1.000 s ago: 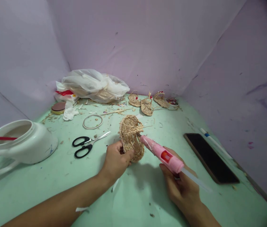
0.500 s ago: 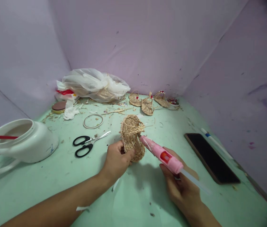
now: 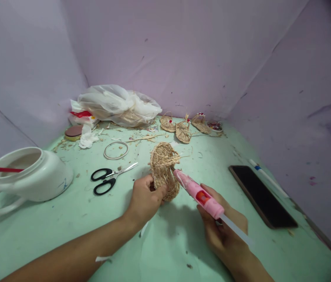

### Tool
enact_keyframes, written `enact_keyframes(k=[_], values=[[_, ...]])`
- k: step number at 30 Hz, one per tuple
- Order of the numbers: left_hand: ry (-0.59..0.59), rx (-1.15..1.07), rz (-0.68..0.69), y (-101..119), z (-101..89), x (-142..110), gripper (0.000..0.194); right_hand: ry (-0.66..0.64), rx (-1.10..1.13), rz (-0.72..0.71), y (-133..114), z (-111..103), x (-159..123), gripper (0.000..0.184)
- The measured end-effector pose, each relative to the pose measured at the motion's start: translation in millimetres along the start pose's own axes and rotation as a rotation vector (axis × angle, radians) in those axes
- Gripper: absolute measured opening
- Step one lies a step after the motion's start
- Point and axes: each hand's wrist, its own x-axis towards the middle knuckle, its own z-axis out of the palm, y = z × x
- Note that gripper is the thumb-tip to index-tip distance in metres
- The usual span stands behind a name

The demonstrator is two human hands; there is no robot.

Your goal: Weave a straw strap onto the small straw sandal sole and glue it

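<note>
My left hand (image 3: 144, 199) grips a small woven straw sandal (image 3: 163, 169) by its near edge, holding it tilted up off the green table (image 3: 65, 219). My right hand (image 3: 222, 229) is closed round a pink glue gun (image 3: 199, 194) with a clear glue stick out of its back. The gun's nozzle touches the sandal's right side, just below its straw strap.
Black-handled scissors (image 3: 109, 179) and a ring (image 3: 116, 150) lie left of the sandal. A white pot (image 3: 27, 176) with a red stick stands far left. A phone (image 3: 261, 196) and pen (image 3: 267, 177) lie right. More small sandals (image 3: 183, 127) and a plastic bag (image 3: 118, 105) sit at the back.
The glue gun has tipped a little, its rear end dropping lower toward me. The sandal and my left hand have barely shifted.
</note>
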Motion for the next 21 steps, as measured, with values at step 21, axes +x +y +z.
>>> enact_keyframes(k=[21], values=[[0.033, -0.012, -0.017, 3.0, 0.4, -0.8, 0.019, -0.068, 0.045, 0.031, -5.4, -6.5, 5.0, 0.039]])
